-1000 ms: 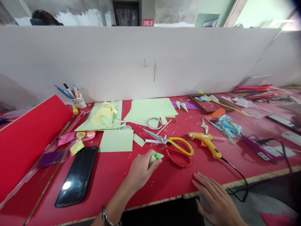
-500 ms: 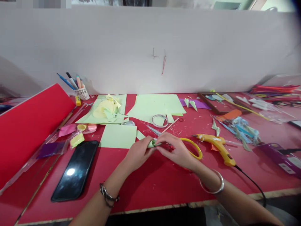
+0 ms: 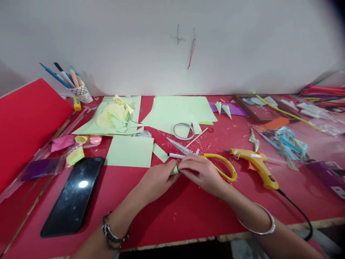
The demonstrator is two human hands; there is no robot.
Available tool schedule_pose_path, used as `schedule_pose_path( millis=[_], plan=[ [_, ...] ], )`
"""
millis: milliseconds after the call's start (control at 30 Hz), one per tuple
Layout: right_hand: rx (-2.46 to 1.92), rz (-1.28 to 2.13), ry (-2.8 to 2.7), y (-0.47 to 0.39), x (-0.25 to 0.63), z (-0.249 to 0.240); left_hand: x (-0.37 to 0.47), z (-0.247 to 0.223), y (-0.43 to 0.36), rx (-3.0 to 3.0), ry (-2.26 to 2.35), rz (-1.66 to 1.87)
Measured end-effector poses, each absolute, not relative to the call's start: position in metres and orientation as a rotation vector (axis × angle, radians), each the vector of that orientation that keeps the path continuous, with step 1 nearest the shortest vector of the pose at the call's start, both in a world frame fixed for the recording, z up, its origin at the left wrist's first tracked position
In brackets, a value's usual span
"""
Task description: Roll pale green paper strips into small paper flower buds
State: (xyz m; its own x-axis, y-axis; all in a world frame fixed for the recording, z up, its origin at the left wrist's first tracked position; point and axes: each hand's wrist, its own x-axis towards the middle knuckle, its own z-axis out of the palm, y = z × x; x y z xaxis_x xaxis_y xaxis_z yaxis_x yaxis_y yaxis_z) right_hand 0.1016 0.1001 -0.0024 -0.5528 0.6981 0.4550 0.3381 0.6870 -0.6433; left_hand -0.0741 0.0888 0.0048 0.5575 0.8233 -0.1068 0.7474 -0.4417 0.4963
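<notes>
The left hand (image 3: 157, 180) held a small piece of rolled green paper (image 3: 175, 169) between thumb and fingers, closed narrowly around it. The right hand (image 3: 203, 174) met it from the other side, its fingers bent and close together at the roll's right end; whether they pinched the paper could not be told. The roll was between the two hands, over the red tabletop (image 3: 172, 223) and on the near side of the scissors (image 3: 222, 162), whose yellow handle lay partly behind the right hand. A white pen (image 3: 176, 155) with a black tip lay across the blades, and a roll of tape (image 3: 183, 131) lay beyond them. To the right was a yellow glue gun (image 3: 254, 162), its nozzle pointing toward the scissors. To the left, a square of green paper (image 3: 129, 151) lay near a black smartphone (image 3: 74, 198). Farther back, two small green paper cones (image 3: 226, 111) rested by a purple strip (image 3: 238, 109), beside the large green sheets (image 3: 180, 109).
</notes>
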Motion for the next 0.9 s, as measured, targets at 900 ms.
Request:
schedule_pose_path(
  millis=[900],
  plan=[
    [-0.989, 0.757, -2.213, 0.0994, 0.1024, -0.0062, -0.0713, 0.0007, 0.0904, 2.456, 1.365, -0.055]
  ],
)
